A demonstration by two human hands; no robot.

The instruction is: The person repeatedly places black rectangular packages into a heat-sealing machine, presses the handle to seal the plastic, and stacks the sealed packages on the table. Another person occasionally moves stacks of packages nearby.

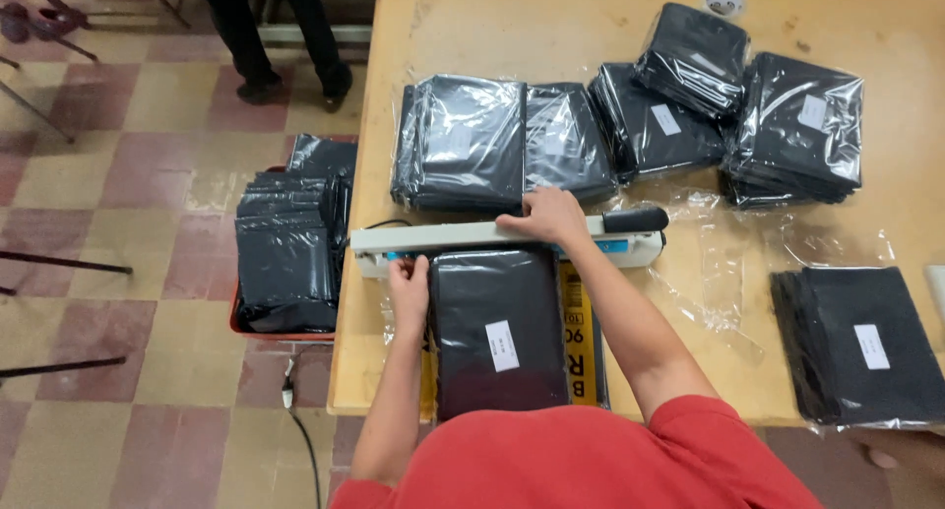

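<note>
Far left of the hands, off the table edge, a red bin [234,321] w/ a stack of dark bags [287,258] is sitting on the tiled floor, and a black cord [305,440] is trailing down below it. Someone else's legs [276,36] are standing at the top, well apart from the work.

Left hand [409,290] is lying palm-down, fingers together and flat, pressing on the left top corner of the black packet [497,330], fingertips right up against the sealer's base. Not pinching anything, just holding it down.

The packet w/ its white label is lying just below the sealer, top edge tucked under the bar, btwn both arms.

Right hand [551,219] is pushing down on the arm of the white heat sealer [512,241], fingers curled over the bar, so closed around it. The black handle [635,220] is sticking out just right of that grip.

Behind the right hand, piles of wrapped black packets [463,140] are running across the wooden table [551,36]. Right of the grip, loose clear plastic [724,273], then another dark stack [866,342] near the right edge.
</note>
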